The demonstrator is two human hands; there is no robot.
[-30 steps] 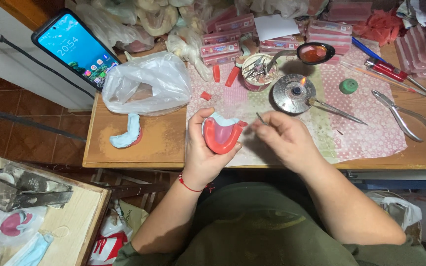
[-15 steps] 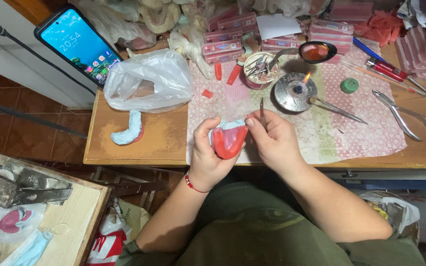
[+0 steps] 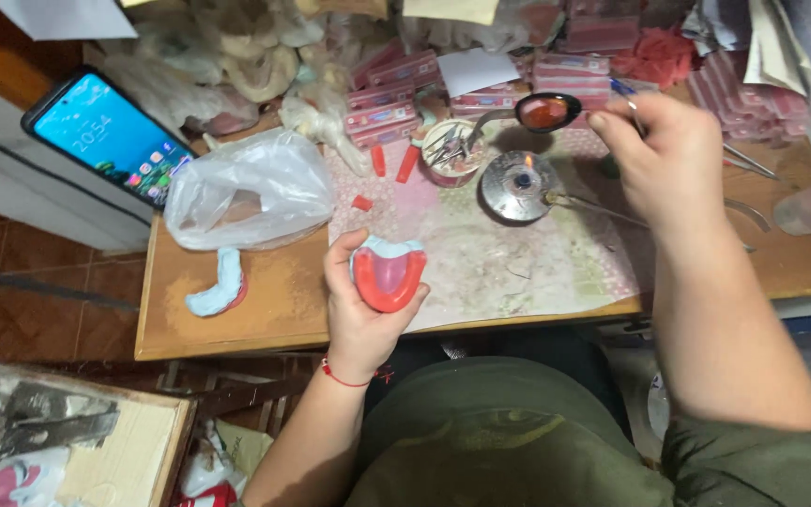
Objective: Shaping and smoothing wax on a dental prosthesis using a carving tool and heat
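Landmark: the small round metal burner (image 3: pixel 516 185), lit, on the patterned paper mat (image 3: pixel 509 268). Left hand (image 3: pixel 360 300) near and left of the burner, at the mat's front edge, fingers curled around a red wax rim on a pale dental cast (image 3: pixel 388 275), held up off the table. Right hand (image 3: pixel 668 155) to the right of the burner, thumb and fingers pinched on a thin metal instrument (image 3: pixel 633 105); most of the tool is hidden by the hand. Behind the burner: a spoon with red wax (image 3: pixel 544 112) and a small cup of metal tools (image 3: pixel 450 150). Far left of the burner: a white plastic bag (image 3: pixel 251 188), a second pale cast (image 3: pixel 219 284) on bare wood, a lit phone (image 3: pixel 105 136).
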